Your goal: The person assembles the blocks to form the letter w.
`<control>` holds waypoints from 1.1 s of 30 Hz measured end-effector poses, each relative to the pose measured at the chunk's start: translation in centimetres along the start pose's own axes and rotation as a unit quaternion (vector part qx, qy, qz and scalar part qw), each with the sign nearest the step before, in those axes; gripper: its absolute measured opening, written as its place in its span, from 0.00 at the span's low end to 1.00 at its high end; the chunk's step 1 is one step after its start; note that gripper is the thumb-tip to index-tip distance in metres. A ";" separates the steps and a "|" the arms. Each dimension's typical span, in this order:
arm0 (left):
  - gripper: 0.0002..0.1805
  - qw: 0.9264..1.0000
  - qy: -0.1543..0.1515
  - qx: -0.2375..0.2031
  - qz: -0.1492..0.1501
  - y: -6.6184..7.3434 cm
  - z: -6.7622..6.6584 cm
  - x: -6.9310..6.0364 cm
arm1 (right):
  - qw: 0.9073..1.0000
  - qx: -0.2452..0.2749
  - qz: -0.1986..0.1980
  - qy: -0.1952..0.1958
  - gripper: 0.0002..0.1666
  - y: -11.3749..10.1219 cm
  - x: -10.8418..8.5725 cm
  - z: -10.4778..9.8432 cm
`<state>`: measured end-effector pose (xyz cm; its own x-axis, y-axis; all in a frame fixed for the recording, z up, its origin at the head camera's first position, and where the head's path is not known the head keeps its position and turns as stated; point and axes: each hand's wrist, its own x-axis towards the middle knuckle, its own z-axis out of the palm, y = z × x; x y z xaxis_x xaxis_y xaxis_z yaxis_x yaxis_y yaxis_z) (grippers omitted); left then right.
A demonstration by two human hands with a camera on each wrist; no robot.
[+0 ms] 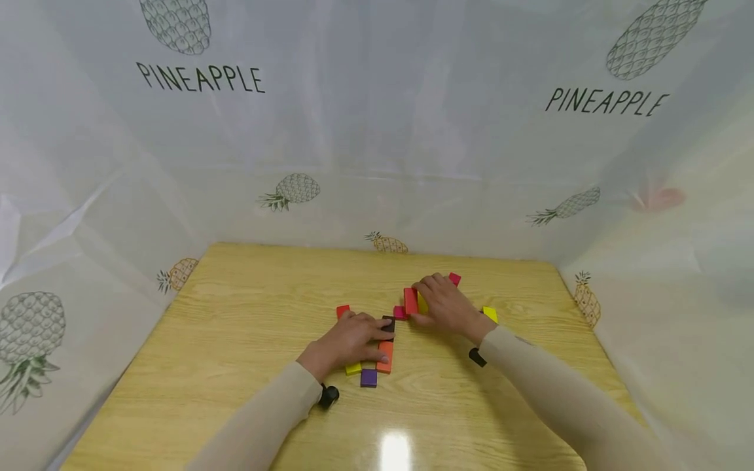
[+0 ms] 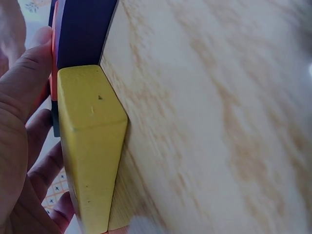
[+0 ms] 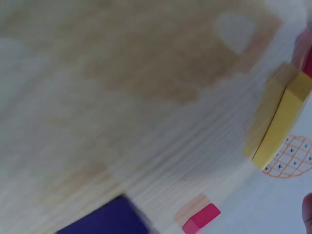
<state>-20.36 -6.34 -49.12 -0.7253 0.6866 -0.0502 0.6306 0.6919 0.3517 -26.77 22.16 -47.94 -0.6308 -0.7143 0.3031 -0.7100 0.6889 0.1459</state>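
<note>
My left hand (image 1: 353, 339) lies over a row of blocks, its fingers extended. Its thumb rests on an orange block (image 1: 385, 350), and fingertips touch a black block (image 1: 388, 320). Beneath this hand are a yellow block (image 2: 92, 146) and a purple block (image 1: 368, 378); a red block (image 1: 343, 310) shows beyond it. With thumb and fingers at its two ends, my right hand (image 1: 444, 304) pinches a taller red block (image 1: 410, 301). A yellow block (image 1: 422, 303) sits beside that one, partly covered by the hand. A small magenta block (image 1: 399, 313) lies left of the red block.
Past the right hand lies a pink-red block (image 1: 455, 279), and another yellow block (image 1: 490, 314) is by the right wrist. The wooden table (image 1: 247, 327) meets a pale pineapple-print curtain (image 1: 377, 131) at its back and sides.
</note>
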 end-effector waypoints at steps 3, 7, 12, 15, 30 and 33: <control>0.33 1.000 0.000 0.002 0.002 0.0 -0.1 0.0 | 1.000 -0.003 -0.024 -0.002 0.37 -0.3 -0.9 -0.5; 0.34 1.000 -0.003 0.002 0.001 0.0 -0.2 0.0 | 0.999 0.011 -0.038 -0.010 0.36 -0.7 -2.1 -1.0; 0.34 1.000 -0.009 0.001 -0.005 -0.1 -0.4 0.0 | 0.998 0.027 -0.051 -0.020 0.35 -1.1 -3.2 -1.1; 0.33 1.000 -0.008 -0.002 -0.004 -0.1 -0.5 0.1 | 0.998 0.030 -0.055 -0.027 0.34 -1.2 -3.6 -1.0; 0.32 1.000 -0.016 0.005 -0.005 -0.1 -0.3 0.3 | 0.995 0.032 -0.064 -0.069 0.35 -1.9 -3.6 -0.5; 0.33 1.000 -0.018 0.001 -0.005 -0.1 -0.2 0.3 | 0.995 0.032 -0.060 -0.076 0.35 -2.1 -3.7 -0.4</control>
<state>-20.66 -6.28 -49.01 -0.7216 0.6867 -0.0878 0.6234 0.6997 0.3490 -22.82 23.42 -49.00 -0.5772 -0.8044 0.1404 -0.7983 0.5921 0.1103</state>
